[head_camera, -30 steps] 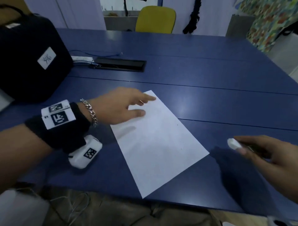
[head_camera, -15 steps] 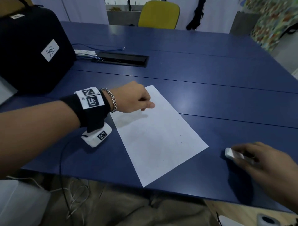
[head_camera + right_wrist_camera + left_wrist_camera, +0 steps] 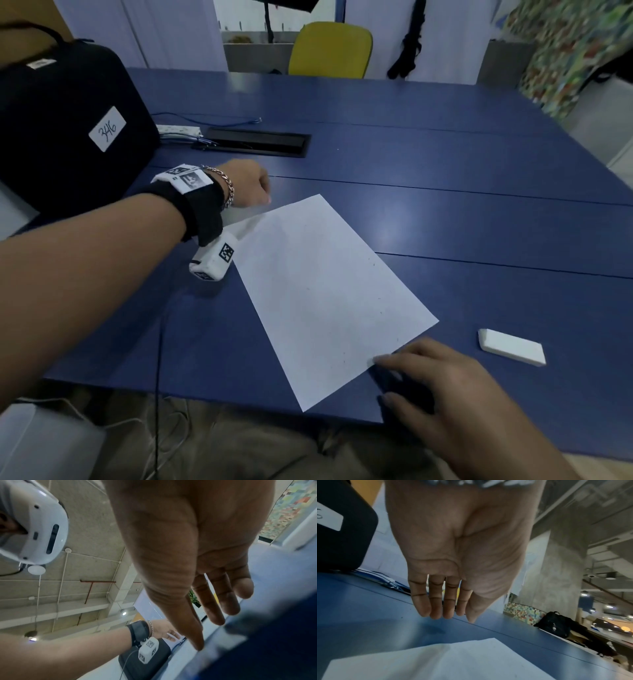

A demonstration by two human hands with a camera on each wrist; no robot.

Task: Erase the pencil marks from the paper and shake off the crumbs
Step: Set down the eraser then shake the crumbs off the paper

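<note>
A white sheet of paper (image 3: 322, 287) lies slanted on the blue table (image 3: 445, 192), with small dark specks on it. A white eraser (image 3: 511, 346) rests on the table to the paper's right, with no hand on it. My left hand (image 3: 251, 186) hovers just beyond the paper's far left corner, fingers hanging straight and relaxed (image 3: 435, 607), holding nothing; the paper's corner (image 3: 436, 660) shows below them. My right hand (image 3: 421, 377) reaches the paper's near right edge, fingers extended (image 3: 214, 609), one fingertip at the edge. Its palm is empty.
A black case (image 3: 65, 130) with a white label stands at the table's far left. A black cable tray (image 3: 257, 142) and a white power strip (image 3: 178, 129) lie behind the paper. A yellow chair (image 3: 330, 49) stands past the far edge.
My right hand has put down the eraser and moved left to the paper's near right edge. My left hand has lifted off the paper and drawn back past its far corner.
</note>
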